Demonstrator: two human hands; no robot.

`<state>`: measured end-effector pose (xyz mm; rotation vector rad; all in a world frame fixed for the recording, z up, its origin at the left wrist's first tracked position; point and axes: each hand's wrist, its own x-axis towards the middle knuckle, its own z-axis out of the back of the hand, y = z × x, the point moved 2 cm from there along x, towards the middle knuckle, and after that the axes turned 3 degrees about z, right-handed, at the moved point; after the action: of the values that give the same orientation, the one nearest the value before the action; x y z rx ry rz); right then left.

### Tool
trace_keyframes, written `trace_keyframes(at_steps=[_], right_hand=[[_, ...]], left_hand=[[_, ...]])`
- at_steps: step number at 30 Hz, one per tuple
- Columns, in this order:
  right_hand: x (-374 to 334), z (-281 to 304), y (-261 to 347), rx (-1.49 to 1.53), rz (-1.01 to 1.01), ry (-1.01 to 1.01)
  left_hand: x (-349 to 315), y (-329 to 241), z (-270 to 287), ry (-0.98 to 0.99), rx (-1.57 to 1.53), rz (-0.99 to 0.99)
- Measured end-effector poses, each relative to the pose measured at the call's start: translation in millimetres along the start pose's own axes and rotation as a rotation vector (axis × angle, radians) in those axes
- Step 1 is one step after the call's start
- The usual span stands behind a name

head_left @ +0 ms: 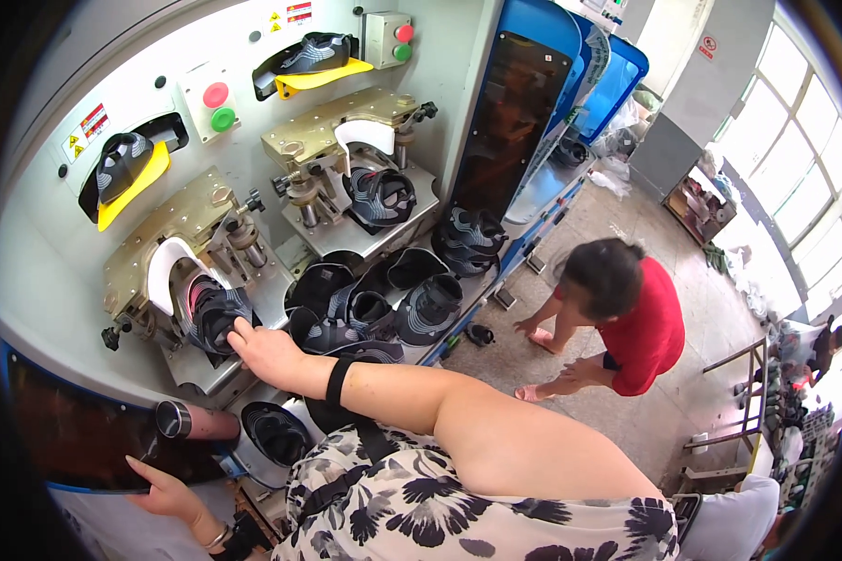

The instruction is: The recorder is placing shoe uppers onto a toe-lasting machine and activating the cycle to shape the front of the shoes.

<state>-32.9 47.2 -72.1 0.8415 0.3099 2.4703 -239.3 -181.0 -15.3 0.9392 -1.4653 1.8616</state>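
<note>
My right hand (264,353) grips the near end of a dark grey and black shoe upper (213,310) with its fingertips. That upper sits at the left press station, beside a white curved pad (166,271) under a brass-coloured plate (168,220). My left hand (164,491) is low at the left with its fingers stretched out, holding nothing, below a dark pinkish cylinder (196,422). At the right station, another shoe upper (381,196) rests beneath a second white pad (370,136).
Several dark shoe uppers (430,310) crowd the machine's ledge, right of my hand. Two yellow-lipped slots (145,187) hold uppers above. Red and green buttons (217,103) are on the back wall. A person in red (641,323) bends down at the right, on the floor beside the machine.
</note>
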Motion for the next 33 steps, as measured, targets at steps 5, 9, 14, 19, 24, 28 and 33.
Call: trace_keyframes(at_steps=[5,9,14,19,24,28,33], right_hand=[[1,1,0,-0.015,-0.008,-0.009],[0,3,-1,-0.02,-0.007,-0.023],[-1,5,0,-0.008,0.063,-0.019],[-3,2,-1,0.019,0.038,-0.055],[-6,1,-6,0.009,0.037,-0.095],[-2,1,0,0.041,0.032,-0.048],[-2,-2,1,-0.006,0.035,-0.071]], left_hand=[[2,-10,0,-0.027,0.02,-0.044],[4,-14,-2,-0.02,0.028,-0.076],[5,-9,-2,-0.069,0.048,-0.156],[4,-5,-2,-0.047,0.093,-0.114],[5,-4,-5,-0.071,0.143,-0.135],[5,2,-1,-0.093,0.147,-0.123],[4,-8,0,-0.099,0.164,-0.108]])
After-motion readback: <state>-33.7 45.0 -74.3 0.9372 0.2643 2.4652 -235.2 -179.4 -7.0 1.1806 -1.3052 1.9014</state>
